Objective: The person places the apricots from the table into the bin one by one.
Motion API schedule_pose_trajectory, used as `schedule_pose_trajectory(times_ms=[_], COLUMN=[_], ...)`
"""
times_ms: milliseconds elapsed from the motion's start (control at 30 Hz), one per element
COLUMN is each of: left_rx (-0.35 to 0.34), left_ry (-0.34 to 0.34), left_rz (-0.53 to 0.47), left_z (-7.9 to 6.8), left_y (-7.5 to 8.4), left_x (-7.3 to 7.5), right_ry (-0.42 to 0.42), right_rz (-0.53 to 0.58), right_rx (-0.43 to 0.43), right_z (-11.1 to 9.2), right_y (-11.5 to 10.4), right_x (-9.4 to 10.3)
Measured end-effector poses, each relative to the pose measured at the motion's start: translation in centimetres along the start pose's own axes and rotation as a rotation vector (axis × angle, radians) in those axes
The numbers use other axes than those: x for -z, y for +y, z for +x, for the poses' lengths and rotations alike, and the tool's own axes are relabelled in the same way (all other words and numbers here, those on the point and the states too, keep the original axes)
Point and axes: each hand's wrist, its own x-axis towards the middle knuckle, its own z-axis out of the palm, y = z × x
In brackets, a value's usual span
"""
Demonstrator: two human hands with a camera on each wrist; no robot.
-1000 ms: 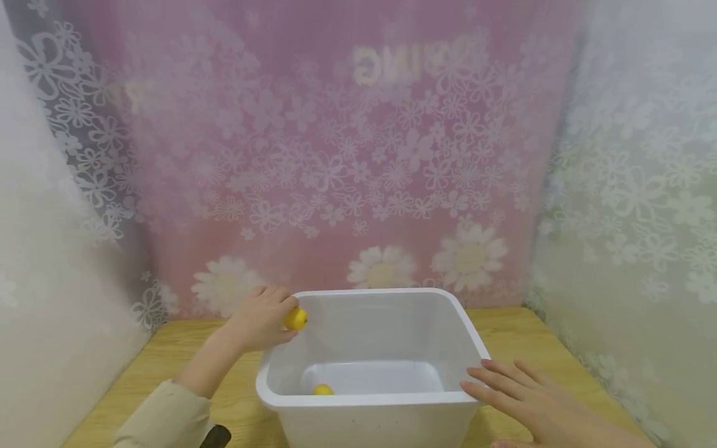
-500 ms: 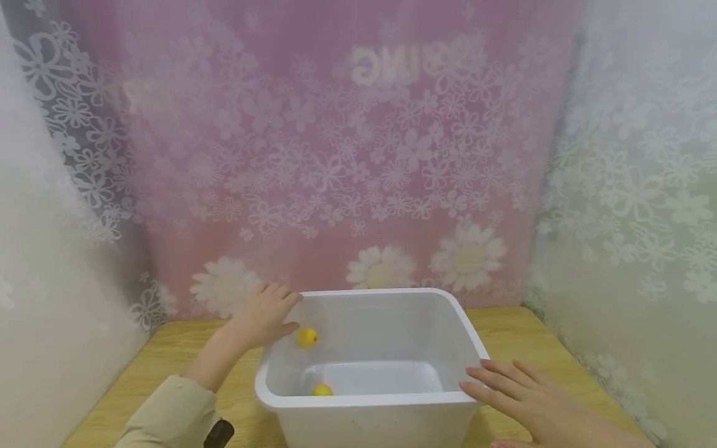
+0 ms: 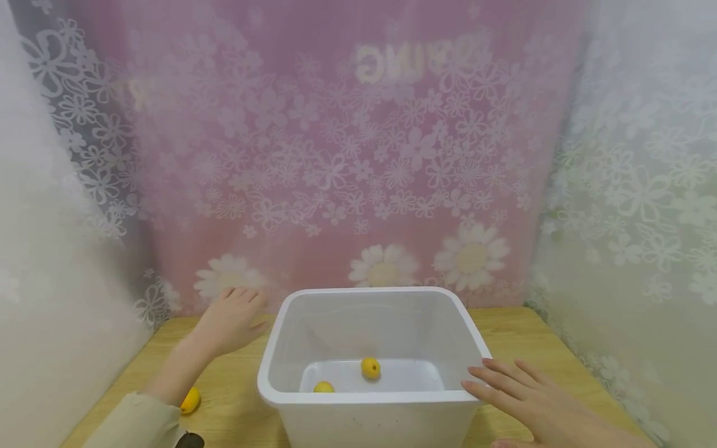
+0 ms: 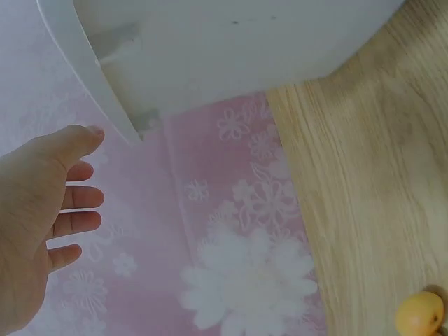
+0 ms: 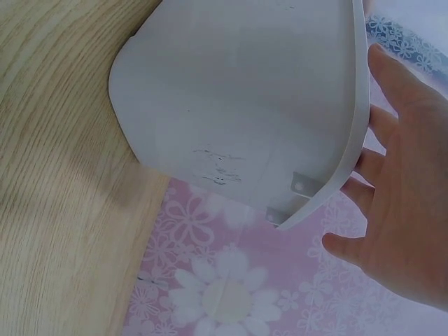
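A white plastic tub (image 3: 376,398) stands on the table. On its floor lie two lemons: one (image 3: 370,368) toward the middle, another (image 3: 323,387) partly hidden behind the near rim. My left hand (image 3: 229,320) is in the air left of the tub, fingers relaxed and holding nothing; the left wrist view shows the thumb (image 4: 80,142) apart from the rim. Beside my left forearm, a third lemon (image 3: 191,400) rests on the tabletop, partly covered by the arm. My right hand (image 3: 526,398) rests its outstretched fingers on the tub's right rim near the front corner.
The wood-grain table (image 3: 504,330) runs up to a pink flowered curtain (image 3: 313,186) at the back. Pale flowered sheets hang on the right (image 3: 638,205) and left sides. A dark object (image 3: 190,440) shows at the left cuff.
The lemon from my left hand has dropped into the tub and now lies on its floor. That hand has moved left, off the rim, uncovering a lemon on the table. My right hand stays put.
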Motion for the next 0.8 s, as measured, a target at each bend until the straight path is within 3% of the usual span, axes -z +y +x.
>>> schedule_pose_trajectory(times_ms=[333, 800], left_rx=[0.081, 0.014], left_ry=[-0.043, -0.056], left_rz=[0.011, 0.091], left_z=[-4.6, -11.2], left_y=[-1.3, -1.7], left_x=[-0.5, -3.3], right_ry=[0.019, 0.019], right_rz=[0.015, 0.026], right_rx=[0.020, 0.019], right_z=[0.1, 0.0], right_y=[0.1, 0.2], right_x=[0.0, 0.0])
